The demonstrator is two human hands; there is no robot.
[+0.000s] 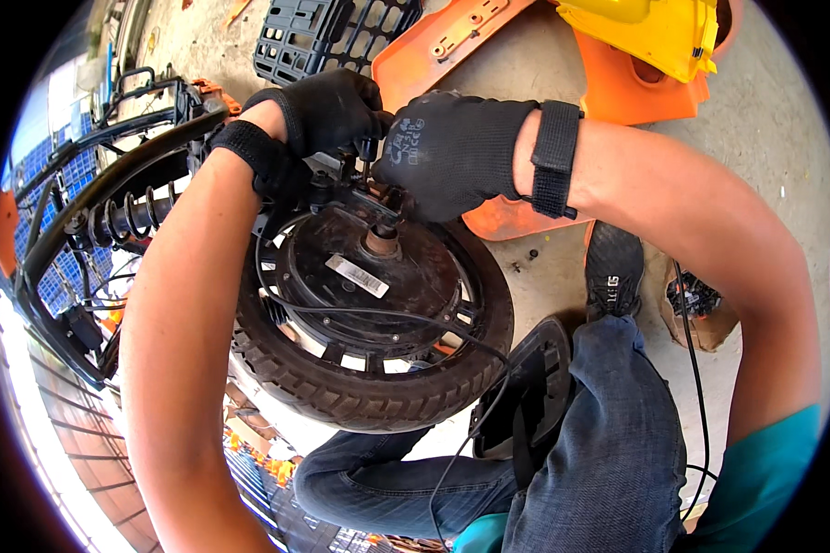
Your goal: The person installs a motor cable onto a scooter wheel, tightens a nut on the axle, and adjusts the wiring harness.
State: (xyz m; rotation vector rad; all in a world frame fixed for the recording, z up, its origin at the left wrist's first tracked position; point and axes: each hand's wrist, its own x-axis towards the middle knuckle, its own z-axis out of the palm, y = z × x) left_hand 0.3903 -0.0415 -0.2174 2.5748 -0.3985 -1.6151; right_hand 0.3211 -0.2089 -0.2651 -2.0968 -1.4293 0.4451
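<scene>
A scooter-like wheel (387, 392) with knobbly tyre and a dark hub motor (309, 267) stands in front of me, its axle (381, 241) pointing up. My left hand (327, 109), in a black glove, is closed at the metal bracket above the axle. Close beside it, my gloved right hand (456, 152) curls its fingers down by the bracket's rusty end (385, 195). A short dark upright piece (368, 152) shows between the hands; whatever the fingers grip is mostly hidden. A thin black cable (378, 315) runs across the hub.
The black frame (60, 175) with a coil spring shock (138, 217) lies left. Orange panels (443, 51), a yellow part (650, 37) and a black plastic grille (309, 37) are on the floor ahead. A small box (701, 318) and a cable sit right of my shoe (613, 272).
</scene>
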